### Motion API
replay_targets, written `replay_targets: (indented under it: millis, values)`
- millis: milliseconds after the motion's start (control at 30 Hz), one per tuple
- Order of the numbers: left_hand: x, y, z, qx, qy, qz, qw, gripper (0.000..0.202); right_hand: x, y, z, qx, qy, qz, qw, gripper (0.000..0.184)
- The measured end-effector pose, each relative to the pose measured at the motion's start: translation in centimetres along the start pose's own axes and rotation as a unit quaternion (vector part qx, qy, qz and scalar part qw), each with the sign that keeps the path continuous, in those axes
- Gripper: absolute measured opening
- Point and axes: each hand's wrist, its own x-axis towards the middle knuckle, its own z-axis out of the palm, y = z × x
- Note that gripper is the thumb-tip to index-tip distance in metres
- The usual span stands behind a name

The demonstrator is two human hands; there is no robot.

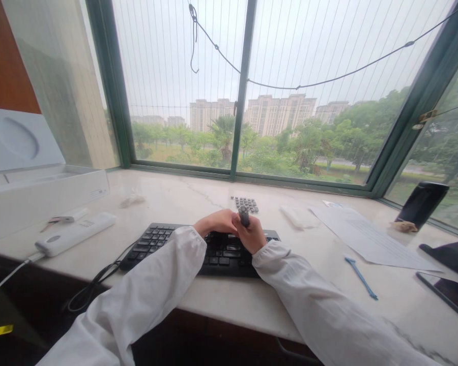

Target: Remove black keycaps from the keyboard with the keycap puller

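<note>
A black keyboard (225, 254) lies on the white stone counter, with both hands over its middle. My right hand (253, 236) is closed around a dark-handled tool (244, 216), its rounded grip end pointing up; the lower end is hidden by my hands. My left hand (219, 222) is bent against the right one, its fingers curled down at the keys. What those fingers hold, if anything, is hidden. Just beyond the hands, small dark keycaps (246, 204) are laid out in rows on the counter.
At left are a white power strip (80, 234), an open white box (46, 188) and the keyboard's black cable (99, 279). To the right lie a paper sheet (370, 236), a blue plastic stick (361, 278), a phone (448, 295) and a clear plastic bag (299, 217). Windows stand behind.
</note>
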Motion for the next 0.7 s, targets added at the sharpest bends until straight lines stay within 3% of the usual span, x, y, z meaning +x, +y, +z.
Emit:
replay_targets:
  millis: [400,567,700]
  values:
    - [0.2,-0.6,0.4,-0.026,0.003,0.014,1.0,0.029,-0.2,0.0,-0.1,-0.021,0.025,-0.023,0.999,0.044]
    - [0.0,-0.1,0.0,0.024,-0.002,-0.012,1.0,0.019,-0.8,-1.2,0.0,-0.048,-0.022,-0.09,0.995,0.037]
    - [-0.1,0.0,0.1,-0.019,0.001,-0.021,1.0,0.023,-0.4,-1.4,-0.4,-0.082,0.04,-0.075,0.993,0.042]
